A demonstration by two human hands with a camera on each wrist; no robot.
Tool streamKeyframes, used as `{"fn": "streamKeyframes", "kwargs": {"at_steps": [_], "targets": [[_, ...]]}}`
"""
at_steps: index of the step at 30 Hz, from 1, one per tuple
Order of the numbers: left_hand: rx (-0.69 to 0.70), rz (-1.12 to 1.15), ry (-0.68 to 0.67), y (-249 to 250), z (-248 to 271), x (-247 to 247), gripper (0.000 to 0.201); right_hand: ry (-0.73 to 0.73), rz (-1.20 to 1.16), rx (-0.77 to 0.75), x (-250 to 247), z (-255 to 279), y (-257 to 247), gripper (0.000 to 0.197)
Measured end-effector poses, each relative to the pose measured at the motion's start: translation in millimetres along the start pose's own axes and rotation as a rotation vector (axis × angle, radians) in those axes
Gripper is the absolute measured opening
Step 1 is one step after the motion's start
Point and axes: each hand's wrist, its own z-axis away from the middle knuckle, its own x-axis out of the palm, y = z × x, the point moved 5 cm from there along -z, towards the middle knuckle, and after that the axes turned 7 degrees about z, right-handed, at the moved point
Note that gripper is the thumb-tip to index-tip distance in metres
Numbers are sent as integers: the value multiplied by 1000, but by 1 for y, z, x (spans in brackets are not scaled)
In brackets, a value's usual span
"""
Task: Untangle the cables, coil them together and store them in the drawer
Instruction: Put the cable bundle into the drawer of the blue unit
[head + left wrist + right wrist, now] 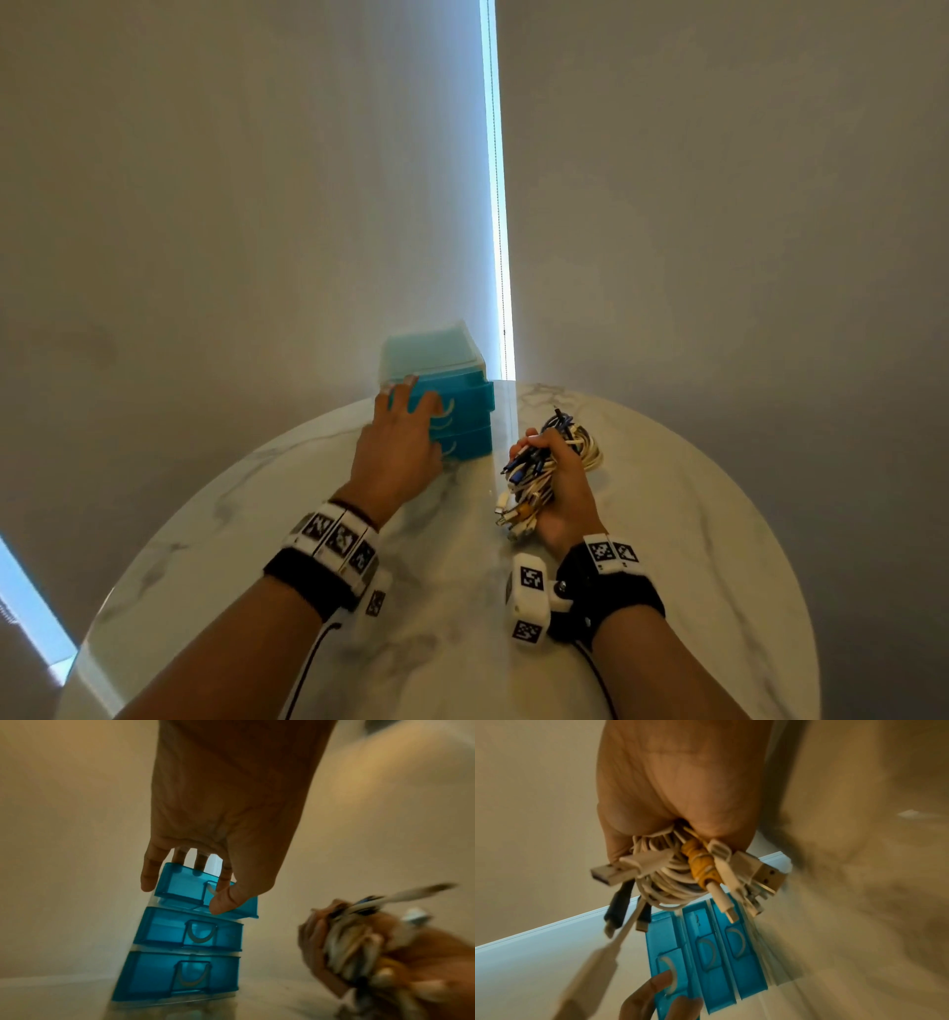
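A small blue three-drawer unit (462,411) stands at the far edge of the round marble table (678,539). My left hand (418,411) reaches over its front. In the left wrist view the thumb and forefinger of my left hand (220,894) pinch the white handle of the top drawer (180,888), which sticks out a little beyond the two below. My right hand (557,478) grips a coiled bundle of white, blue and black cables (539,462) just right of the unit, above the table. Plugs hang from the bundle (680,874).
A pale wall stands right behind the drawer unit, with a bright vertical strip of light (495,205) in it. The table's rim curves round on both sides. The two lower drawers (190,931) sit flush in the unit.
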Motion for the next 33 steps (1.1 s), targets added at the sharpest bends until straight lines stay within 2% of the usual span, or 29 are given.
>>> {"fn": "streamKeyframes", "kwargs": {"at_steps": [4,6,9,11,12,14,17,18,20,22,23,25,26,27,29,31,33], "targets": [[9,50,65,18,38,-28,22,31,35,-19,-6,-3,0,18],[2,120,177,20,49,-47,12,38,85,-16,-7,-5,1,21],[43,332,425,13,57,-68,10,26,146,-11,-4,-6,3,20],[21,377,510,3,56,-70,8,20,156,-9,-5,-7,4,17],[-24,359,492,-3,52,-68,10,24,159,-9,-6,-9,4,17],[-121,329,359,-15,43,-56,16,27,161,3,-7,-11,6,16],[-172,403,211,-25,33,-48,15,-6,148,30,-5,-11,8,12],[-183,440,135,-24,29,-46,20,-12,134,32,-5,-11,8,14],[-200,501,-83,-18,26,-39,48,-25,88,38,-5,-11,9,37],[-205,554,-254,-14,27,-34,77,-49,55,61,-5,-11,11,76],[-198,596,-301,-15,28,-32,88,-63,42,70,-5,-13,12,82],[-185,775,-314,-17,31,-32,90,-74,64,88,-7,-13,12,66],[-202,932,-261,-20,30,-32,81,-77,79,97,-7,-12,11,52],[-231,1116,-154,-23,28,-32,65,-85,89,98,-6,-10,10,37],[-355,1342,168,-36,25,-27,30,-101,86,92,-2,-5,9,17],[-484,1393,395,-45,25,-16,16,-94,74,81,0,-1,7,17],[-550,1424,416,-47,27,0,15,-84,87,86,0,-1,6,27]]}}
